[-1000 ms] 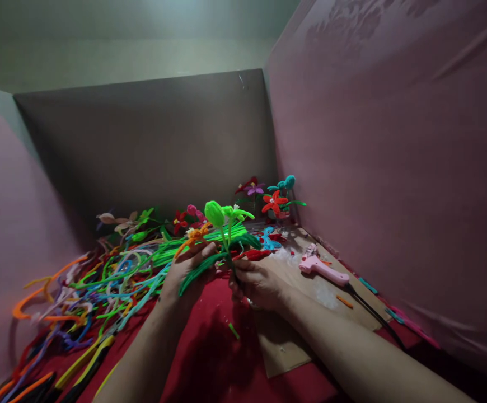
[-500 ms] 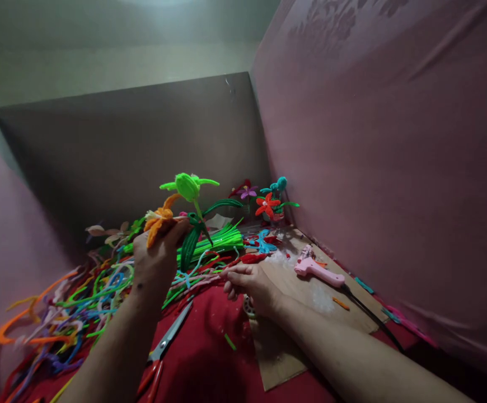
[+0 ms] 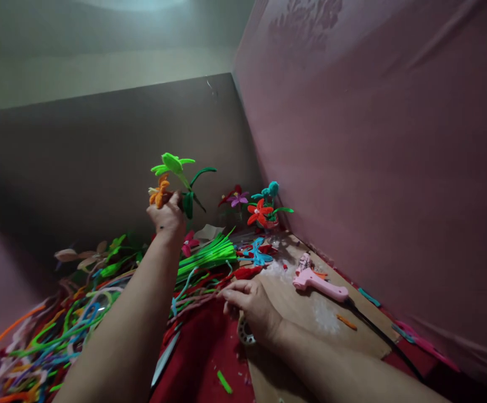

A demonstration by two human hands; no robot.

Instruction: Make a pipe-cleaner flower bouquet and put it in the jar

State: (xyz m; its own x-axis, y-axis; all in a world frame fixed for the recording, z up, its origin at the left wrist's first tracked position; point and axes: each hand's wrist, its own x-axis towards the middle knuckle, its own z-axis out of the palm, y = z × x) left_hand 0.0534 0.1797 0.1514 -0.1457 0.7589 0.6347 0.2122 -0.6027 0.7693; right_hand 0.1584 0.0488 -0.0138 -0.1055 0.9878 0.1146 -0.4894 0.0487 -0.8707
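Note:
My left hand (image 3: pixel 168 215) is stretched out toward the back wall, its fingers closed round a pipe-cleaner flower stem. An orange flower (image 3: pixel 158 191) shows at the hand's left. A bright green bud (image 3: pixel 172 163) stands above it, and dark green leaves (image 3: pixel 188 205) hang at its right; the grip on the stems is partly hidden. Low over the red cloth (image 3: pixel 201 347), my right hand (image 3: pixel 252 308) has its thumb and fingers curled together. Its fingertips are beside the ends of brownish-pink pipe cleaners (image 3: pixel 197 305); whatever it pinches, if anything, cannot be made out.
A pink glue gun (image 3: pixel 321 284) with a black cord lies on cardboard (image 3: pixel 285 302). Green pipe cleaners (image 3: pixel 210 252) lie bundled behind, and a tangle of coloured ones (image 3: pixel 71 319) spreads left. Finished red flowers (image 3: pixel 260 212) stand at the back. Scissors (image 3: pixel 165 358) lie half hidden by my left forearm.
My left hand has reached farther forward and up, carrying the orange and green flowers away from the bundle. My right hand has kept almost the same pose. The view has shifted slightly.

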